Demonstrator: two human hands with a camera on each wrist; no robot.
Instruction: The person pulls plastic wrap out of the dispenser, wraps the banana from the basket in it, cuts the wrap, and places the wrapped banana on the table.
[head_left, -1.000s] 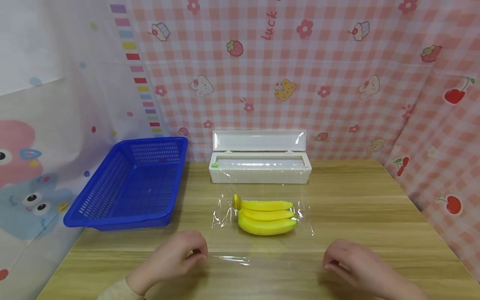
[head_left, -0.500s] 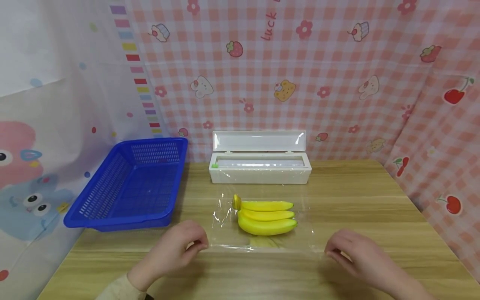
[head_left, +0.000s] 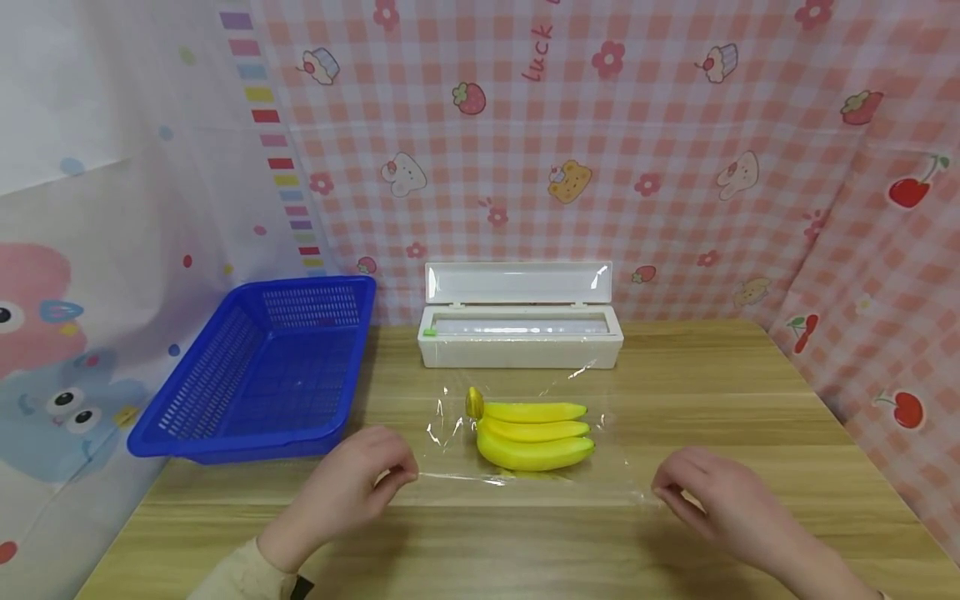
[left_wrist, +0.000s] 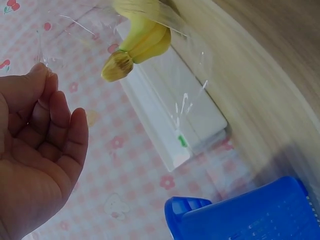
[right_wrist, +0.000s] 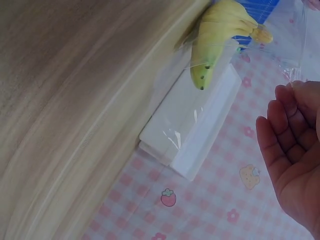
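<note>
Head view: the left hand (head_left: 352,483) and right hand (head_left: 723,508) pinch the near edge of the clear film (head_left: 487,479), bananas (head_left: 532,447) beyond and between them. It's drawn out from the white box (head_left: 520,354) farther off, I'd say uncut; the bananas aren't yet enclosed.

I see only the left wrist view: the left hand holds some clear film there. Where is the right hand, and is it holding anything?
Observer: The right hand is at the opposite side of the clear film, pinching its near right corner.
Operator: Thank you. The bananas go out of my picture at the top. How many are they?
Observer: The head view shows three, side by side.
Operator: And on which side are their tips?
Observer: On the right, away from the left hand.
</note>
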